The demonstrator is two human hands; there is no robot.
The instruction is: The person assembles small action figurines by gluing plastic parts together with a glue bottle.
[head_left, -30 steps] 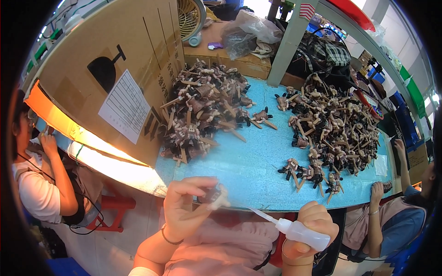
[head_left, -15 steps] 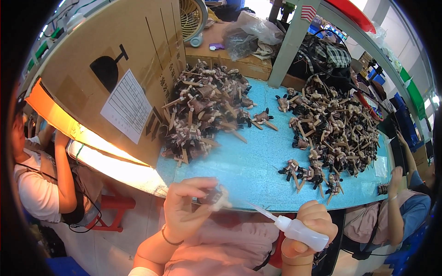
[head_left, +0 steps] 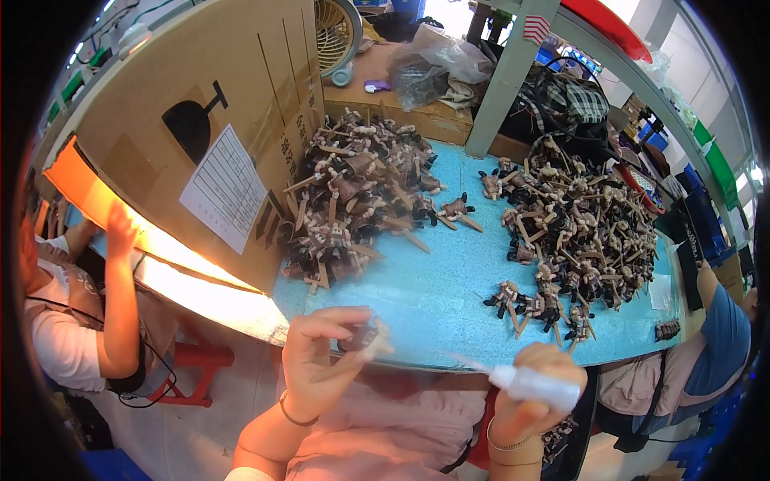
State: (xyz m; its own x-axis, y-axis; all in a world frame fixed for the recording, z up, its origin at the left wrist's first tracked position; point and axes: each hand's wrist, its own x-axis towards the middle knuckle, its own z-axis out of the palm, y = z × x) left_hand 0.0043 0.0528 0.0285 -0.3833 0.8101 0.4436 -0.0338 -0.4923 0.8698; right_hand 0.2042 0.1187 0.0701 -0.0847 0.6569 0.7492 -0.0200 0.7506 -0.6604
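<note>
Pinched between the thumb and fingers of my left hand [head_left: 314,365] is a small figurine [head_left: 366,337] with a brown body and pale parts, slightly blurred. My right hand [head_left: 521,429] is closed round a white squeeze bottle [head_left: 541,388] with a thin nozzle. The nozzle points left toward the figurine, with a gap between them; motion smears its tip. Beyond my hands, a pile of similar figurines on wooden sticks [head_left: 353,192] lies at the left of the blue tabletop [head_left: 401,321]. Another large pile of them [head_left: 585,224] lies at the right.
A tall cardboard box [head_left: 233,80] walls off the left side, beside a bright orange-lit panel [head_left: 104,192]. A grey metal post [head_left: 507,88] rises at the back, near plastic bags [head_left: 441,60] and a fan [head_left: 335,36]. Co-workers sit at the left [head_left: 72,345] and right [head_left: 714,345].
My right hand has drawn the squeeze bottle slightly right and up, away from the figurine. The left hand has barely moved. The co-worker at the left has raised a hand toward the lit panel.
</note>
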